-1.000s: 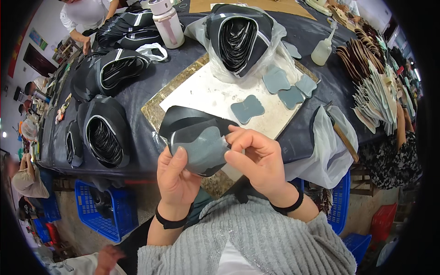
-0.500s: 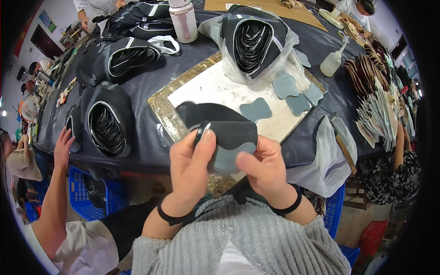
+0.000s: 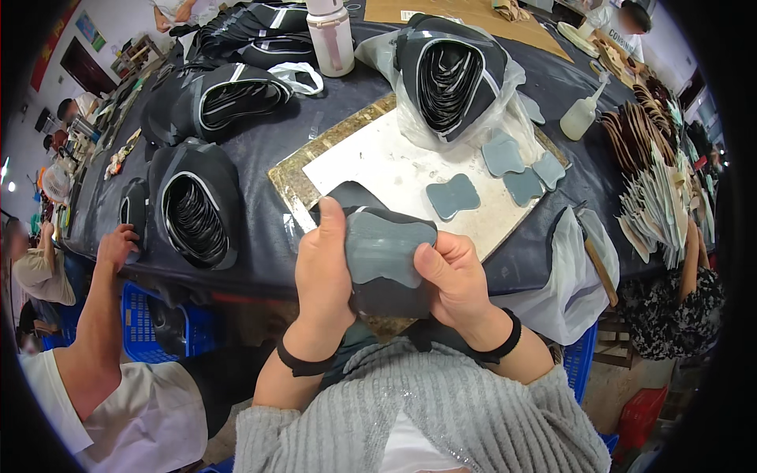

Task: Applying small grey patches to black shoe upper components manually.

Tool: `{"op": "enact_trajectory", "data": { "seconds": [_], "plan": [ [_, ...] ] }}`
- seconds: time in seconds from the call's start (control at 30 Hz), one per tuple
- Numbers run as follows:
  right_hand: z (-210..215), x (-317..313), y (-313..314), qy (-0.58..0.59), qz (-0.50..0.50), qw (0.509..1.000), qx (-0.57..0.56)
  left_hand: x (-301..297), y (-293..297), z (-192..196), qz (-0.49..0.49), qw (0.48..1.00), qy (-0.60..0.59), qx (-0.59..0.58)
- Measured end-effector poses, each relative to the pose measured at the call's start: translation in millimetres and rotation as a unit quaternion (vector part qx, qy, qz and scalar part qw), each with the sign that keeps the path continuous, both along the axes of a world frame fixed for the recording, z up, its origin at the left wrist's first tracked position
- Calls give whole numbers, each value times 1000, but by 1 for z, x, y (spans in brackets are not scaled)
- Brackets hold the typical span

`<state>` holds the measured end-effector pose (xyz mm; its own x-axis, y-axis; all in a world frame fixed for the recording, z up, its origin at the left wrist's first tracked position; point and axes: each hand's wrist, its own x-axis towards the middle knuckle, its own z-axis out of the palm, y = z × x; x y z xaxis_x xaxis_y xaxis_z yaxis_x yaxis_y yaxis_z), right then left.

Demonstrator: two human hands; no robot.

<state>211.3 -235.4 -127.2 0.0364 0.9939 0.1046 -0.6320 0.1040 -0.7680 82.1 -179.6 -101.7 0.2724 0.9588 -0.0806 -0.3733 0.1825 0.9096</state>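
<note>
Between my two hands I hold a black shoe upper (image 3: 392,301) in front of my chest, bent over so that a grey-blue patch (image 3: 385,248) on it faces up. My left hand (image 3: 322,272) grips the left side, thumb raised along the edge and fingers hidden behind. At the right edge, my right hand (image 3: 461,280) pinches the upper, its thumb by the patch's corner. Several loose grey-blue patches (image 3: 453,197) of the same waisted shape lie on the white board (image 3: 378,158) beyond my hands.
Nested stacks of black uppers (image 3: 441,79) stand on the dark table, one in a plastic bag. A squeeze bottle (image 3: 579,117), a white tumbler (image 3: 331,43) and a wooden-handled tool (image 3: 601,272) lie around. A co-worker's hand (image 3: 118,246) touches a black piece at left. Blue crates (image 3: 146,323) stand below.
The upper has been turned and bent so its patch now faces up in full. My left thumb has moved from the upper's face to its left edge.
</note>
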Motion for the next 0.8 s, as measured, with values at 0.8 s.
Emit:
{"op": "enact_trajectory", "data": {
  "seconds": [0.8],
  "plan": [
    [90, -82, 64, 84, 430, 889, 135, -136, 9, -45, -69, 904, -410, -97]
  ]
}}
